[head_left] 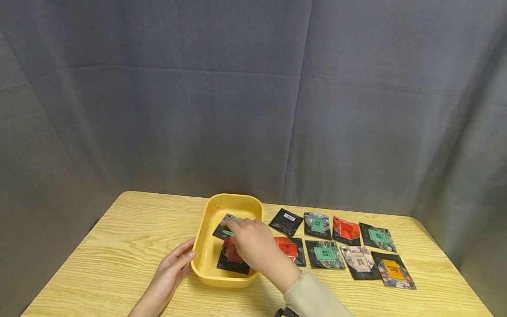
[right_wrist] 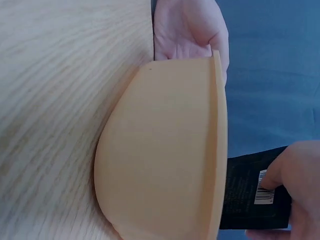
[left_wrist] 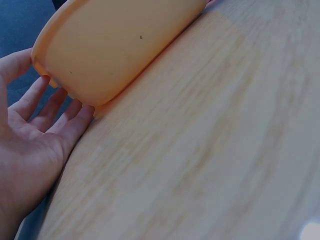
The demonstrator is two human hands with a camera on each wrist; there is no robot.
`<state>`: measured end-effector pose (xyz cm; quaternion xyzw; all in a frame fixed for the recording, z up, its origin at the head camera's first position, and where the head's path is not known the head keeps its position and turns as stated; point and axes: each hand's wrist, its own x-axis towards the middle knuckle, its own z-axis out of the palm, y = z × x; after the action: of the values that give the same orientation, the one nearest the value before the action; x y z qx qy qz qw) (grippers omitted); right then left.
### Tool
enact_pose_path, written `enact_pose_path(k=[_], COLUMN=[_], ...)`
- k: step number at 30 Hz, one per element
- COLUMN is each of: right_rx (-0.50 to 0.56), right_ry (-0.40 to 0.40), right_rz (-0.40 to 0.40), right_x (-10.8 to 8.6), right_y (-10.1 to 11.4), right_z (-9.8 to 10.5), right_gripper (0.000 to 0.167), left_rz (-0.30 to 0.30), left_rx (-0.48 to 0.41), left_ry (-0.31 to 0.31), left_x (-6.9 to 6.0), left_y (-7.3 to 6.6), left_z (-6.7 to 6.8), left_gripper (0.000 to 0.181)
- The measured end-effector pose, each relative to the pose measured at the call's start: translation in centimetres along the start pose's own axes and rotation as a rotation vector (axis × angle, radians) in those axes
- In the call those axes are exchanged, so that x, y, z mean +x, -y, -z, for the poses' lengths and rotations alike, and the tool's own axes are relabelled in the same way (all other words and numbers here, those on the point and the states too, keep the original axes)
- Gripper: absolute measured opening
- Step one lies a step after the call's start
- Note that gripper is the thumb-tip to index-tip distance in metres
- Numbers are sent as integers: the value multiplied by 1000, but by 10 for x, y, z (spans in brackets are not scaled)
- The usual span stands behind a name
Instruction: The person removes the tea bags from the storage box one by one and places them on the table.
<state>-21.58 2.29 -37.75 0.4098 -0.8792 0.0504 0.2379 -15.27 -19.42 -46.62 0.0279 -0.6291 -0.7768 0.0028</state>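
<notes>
A yellow plastic bin point(head_left: 203, 259) stands on the table with a black packet with a red label point(head_left: 231, 264) inside it. My left hand point(head_left: 168, 270) rests its fingertips against the bin's near left side; in the left wrist view its fingers point(left_wrist: 55, 107) touch the outer wall, extended and spread. Over the bin, my right hand point(head_left: 253, 242) pinches a black packet with a green label point(head_left: 222, 226). The right wrist view shows that packet's dark back point(right_wrist: 245, 185), with a barcode under the thumb, just beyond the bin's rim. My right hand hides part of the bin's inside.
Right of the bin, several flat packets lie in two rough rows: a black one point(head_left: 286, 222) barcode up, others with green point(head_left: 325, 254), red point(head_left: 346, 230), pale point(head_left: 360, 263) and orange point(head_left: 394, 270) labels. A grey curtain point(head_left: 237, 110) hangs behind the wooden table point(head_left: 119, 246).
</notes>
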Motion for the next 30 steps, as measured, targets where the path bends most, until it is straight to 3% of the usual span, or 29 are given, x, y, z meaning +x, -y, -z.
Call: enact_pose_path(k=[12,21,30], right_rx=[10,29,17], right_ry=[-206,-248,-262], right_rz=[50,12,20], right_x=[-26,-52,-73], right_y=[4,-1,-10], right_z=[16,26,31], right_gripper=[38,50,39], left_rz=[-3,8,13], left_rx=[-3,6,14], left_ry=[-6,-17,-15], left_x=[0,0,1], left_y=[1,-1,-1], left_z=[0,-1,-2], left_gripper=[55,56,56])
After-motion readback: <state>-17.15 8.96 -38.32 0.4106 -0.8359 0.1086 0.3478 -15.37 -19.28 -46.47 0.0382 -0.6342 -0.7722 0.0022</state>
